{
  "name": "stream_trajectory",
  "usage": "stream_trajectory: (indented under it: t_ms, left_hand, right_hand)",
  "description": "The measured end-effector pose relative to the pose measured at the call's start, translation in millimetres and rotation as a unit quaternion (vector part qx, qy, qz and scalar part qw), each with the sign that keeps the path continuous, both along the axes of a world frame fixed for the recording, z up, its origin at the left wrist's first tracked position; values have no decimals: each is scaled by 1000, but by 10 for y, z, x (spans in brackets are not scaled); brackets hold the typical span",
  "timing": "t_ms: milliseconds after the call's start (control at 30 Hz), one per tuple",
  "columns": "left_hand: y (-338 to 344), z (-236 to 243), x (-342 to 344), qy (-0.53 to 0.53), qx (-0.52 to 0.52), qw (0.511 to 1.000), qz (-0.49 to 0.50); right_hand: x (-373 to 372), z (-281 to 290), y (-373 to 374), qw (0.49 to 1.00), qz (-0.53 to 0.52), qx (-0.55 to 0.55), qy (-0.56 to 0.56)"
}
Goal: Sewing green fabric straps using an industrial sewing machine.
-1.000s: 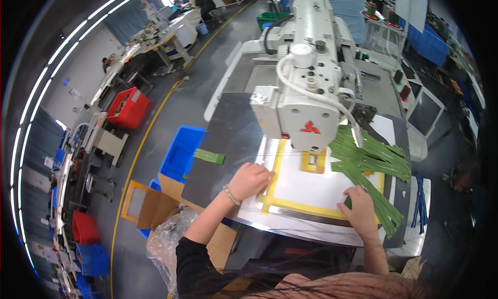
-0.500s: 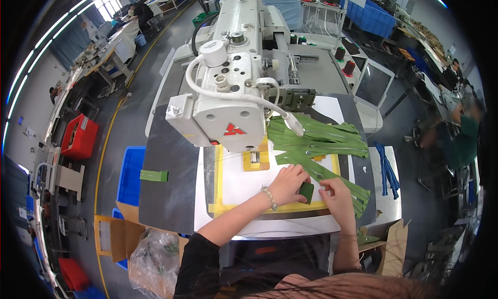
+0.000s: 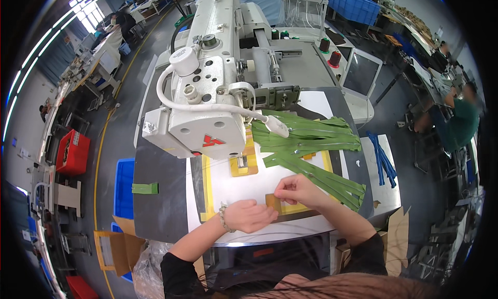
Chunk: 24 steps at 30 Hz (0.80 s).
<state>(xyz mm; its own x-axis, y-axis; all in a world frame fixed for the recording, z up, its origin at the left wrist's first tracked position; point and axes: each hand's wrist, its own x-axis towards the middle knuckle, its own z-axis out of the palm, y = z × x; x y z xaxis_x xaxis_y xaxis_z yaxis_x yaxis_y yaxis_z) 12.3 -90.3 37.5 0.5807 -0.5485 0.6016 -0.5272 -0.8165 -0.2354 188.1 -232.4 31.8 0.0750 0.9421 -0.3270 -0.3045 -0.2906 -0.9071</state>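
Note:
In front of me, low over the white sheet (image 3: 223, 181) with its yellow-taped border, my right hand (image 3: 303, 191) pinches a small brownish-yellow rectangular piece (image 3: 272, 201) by its upper right side. My left hand (image 3: 251, 216), with a bead bracelet at the wrist, is curled closed just below and left of that piece. Whatever its fingers may hold is hidden. Green zipper strips (image 3: 306, 135) lie fanned out beyond and to the right of my hands. The white sewing machine head (image 3: 207, 128) stands over the sheet at the far left of them.
A short green strip (image 3: 145, 188) lies on the dark table at left. Blue strips (image 3: 381, 161) lie at right, near a screen (image 3: 361, 73). Thread spools (image 3: 334, 59) stand behind. Cardboard boxes (image 3: 122, 242) and a blue bin (image 3: 123, 187) are beside the table. Another person (image 3: 464, 117) sits at far right.
My left hand has moved left and down, away from where it held a dark green patch. My right hand has come left and now pinches a brownish-yellow piece. The view has shifted slightly.

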Motion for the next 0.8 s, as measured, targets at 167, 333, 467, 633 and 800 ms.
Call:
stream_trajectory:
  t_ms: [167,333,467,633,800]
  left_hand:
    - [286,-30,92,59,-259,961,83]
    - [379,-216,48,159,-524,819,172]
    - [264,-258,18,214,-652,697,211]
    - [241,-345,7,186,-794,558,154]
    - [280,-349,-4,169,-781,579,161]
  right_hand:
    - [16,-133,368,996,-27,67,-47]
    - [-50,-167,568,983,-57,110,-133]
    - [-174,-216,582,926,-127,169,-312]
    - [-248,-227,617,914,-152,170,-335]
    - [-253,-340,560,972,-134,110,-158]
